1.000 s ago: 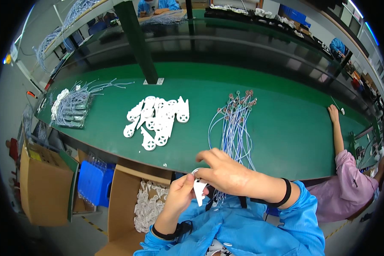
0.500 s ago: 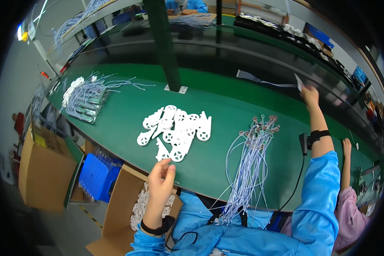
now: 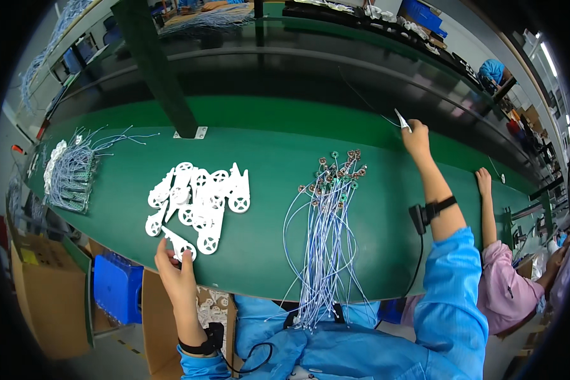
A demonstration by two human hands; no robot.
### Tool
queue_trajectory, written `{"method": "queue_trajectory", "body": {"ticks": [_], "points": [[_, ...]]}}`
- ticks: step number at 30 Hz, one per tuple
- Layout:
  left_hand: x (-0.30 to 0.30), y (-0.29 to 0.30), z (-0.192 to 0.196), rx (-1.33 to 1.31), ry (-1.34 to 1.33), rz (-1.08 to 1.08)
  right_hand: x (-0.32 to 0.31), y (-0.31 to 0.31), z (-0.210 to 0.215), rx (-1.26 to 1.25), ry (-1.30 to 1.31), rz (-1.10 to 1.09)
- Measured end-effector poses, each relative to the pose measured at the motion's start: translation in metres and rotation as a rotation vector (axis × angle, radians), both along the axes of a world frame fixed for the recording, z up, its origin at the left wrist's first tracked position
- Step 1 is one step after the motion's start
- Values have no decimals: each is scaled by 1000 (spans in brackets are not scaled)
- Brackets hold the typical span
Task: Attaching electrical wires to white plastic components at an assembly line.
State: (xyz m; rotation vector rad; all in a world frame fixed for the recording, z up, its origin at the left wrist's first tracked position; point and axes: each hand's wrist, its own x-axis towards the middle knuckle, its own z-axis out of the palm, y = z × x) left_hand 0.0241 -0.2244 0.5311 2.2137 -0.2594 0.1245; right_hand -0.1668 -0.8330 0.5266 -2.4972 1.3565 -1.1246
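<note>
a: how is the white wheel part (image 3: 178, 243) best handled with the left hand (image 3: 177, 277)?

b: i'd take it by the round rim with thumb and fingertips, not by its narrow arm, and draw it outward so it doesn't snag its neighbours. it lies left of the cable bundle (image 3: 329, 218), at the near edge of the white pile (image 3: 215, 219).

a: and the hand itself?

b: partway open, fingers curled at the part's left side, thumb by its round end. it touches; whether the grip has closed, i can't tell.

a: the right hand (image 3: 417, 139)?

b: thumb and fingers pinched on a slim white piece (image 3: 403, 120), beyond the cable bundle's far end and to its right. a thin cord (image 3: 388, 119) seems to lead from it; i'd leave that slack.

a: farther out?

b: a co-worker's hand (image 3: 483, 180) lies on the bench (image 3: 259, 190), well right of the cable bundle. far left of the bundle sits a heap of loose cables (image 3: 73, 174); left of it and nearer the body, an open box (image 3: 157, 316) with more white parts (image 3: 212, 310), then a blue bin (image 3: 117, 288).
</note>
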Motion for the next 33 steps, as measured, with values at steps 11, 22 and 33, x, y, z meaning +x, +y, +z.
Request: {"method": "queue_trajectory", "body": {"ticks": [11, 22, 33], "points": [[-57, 25, -11, -639, 80, -183, 49, 295, 56, 19, 481, 1048], [-93, 43, -9, -1106, 575, -281, 47, 275, 107, 21, 286, 909], [-96, 8, 10, -1112, 797, -520, 20, 259, 153, 555, -476, 1005]]}}
